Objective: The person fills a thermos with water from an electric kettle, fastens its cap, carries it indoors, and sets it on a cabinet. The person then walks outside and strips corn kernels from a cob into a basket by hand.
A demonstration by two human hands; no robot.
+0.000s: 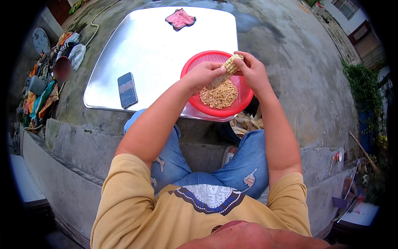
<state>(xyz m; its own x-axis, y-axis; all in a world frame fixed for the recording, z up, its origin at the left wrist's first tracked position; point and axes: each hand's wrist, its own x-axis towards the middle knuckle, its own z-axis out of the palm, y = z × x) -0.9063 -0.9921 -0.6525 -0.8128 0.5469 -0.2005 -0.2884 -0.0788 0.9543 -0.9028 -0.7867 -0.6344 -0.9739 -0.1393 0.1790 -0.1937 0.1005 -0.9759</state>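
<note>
A corn cob (pixel 229 66) is held tilted between both hands over a red plastic basket (pixel 191 65). Pale kernels cover its upper end, while its lower end looks bare. My left hand (pixel 206 75) grips the lower part, and my right hand (pixel 252 71) is closed round the upper part with the thumb on the kernels. Loose yellow kernels (pixel 219 94) lie heaped in the basket below the cob. The basket stands at the right front corner of the shiny metal table (pixel 143 50).
A phone (pixel 127 90) lies at the table's front left, and a pink cloth (pixel 180 19) at its far side. Dry husks (pixel 248 123) are below the table by my right knee. Piled odds and ends (pixel 47 93) stand far left.
</note>
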